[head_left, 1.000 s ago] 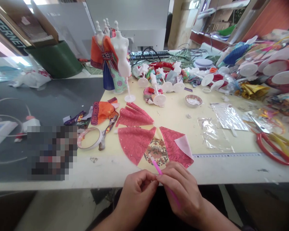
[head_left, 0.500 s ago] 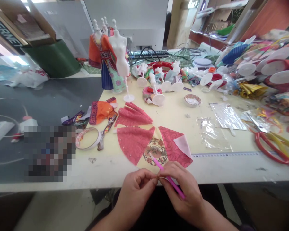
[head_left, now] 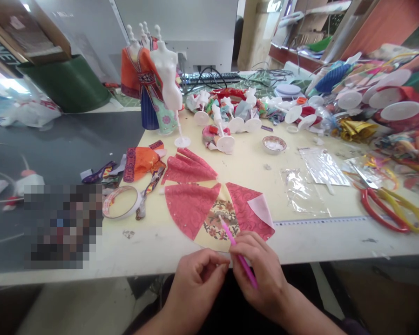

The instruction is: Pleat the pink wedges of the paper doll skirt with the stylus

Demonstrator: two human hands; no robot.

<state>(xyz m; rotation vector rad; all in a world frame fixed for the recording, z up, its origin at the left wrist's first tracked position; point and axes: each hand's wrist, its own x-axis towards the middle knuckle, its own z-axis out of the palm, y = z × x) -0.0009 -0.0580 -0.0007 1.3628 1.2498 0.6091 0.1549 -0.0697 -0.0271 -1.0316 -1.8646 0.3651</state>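
Note:
My right hand (head_left: 261, 274) is closed around a pink pen-like tool (head_left: 245, 266), its pale tip over the patterned centre of a cream and red fabric piece (head_left: 192, 207). Beside it, my left hand (head_left: 197, 281) has thumb and index finger pinched together at the table's front edge; what they hold, if anything, is too small to name. The fabric's right red panel (head_left: 246, 209) has a corner folded over, showing a pale pink underside. Just behind lies a pleated red piece (head_left: 190, 166).
At the left are a tape roll (head_left: 106, 204) and orange cloth (head_left: 139, 164). A white mannequin (head_left: 167, 74) stands behind. To the right lie scissors (head_left: 384, 209), plastic bags (head_left: 323, 166), a ruler (head_left: 314, 220) and a small bowl (head_left: 274, 145).
My hands have moved apart a little. The pink tool has tilted steeper, with its tip further over the patterned fabric. The whole view has shifted slightly.

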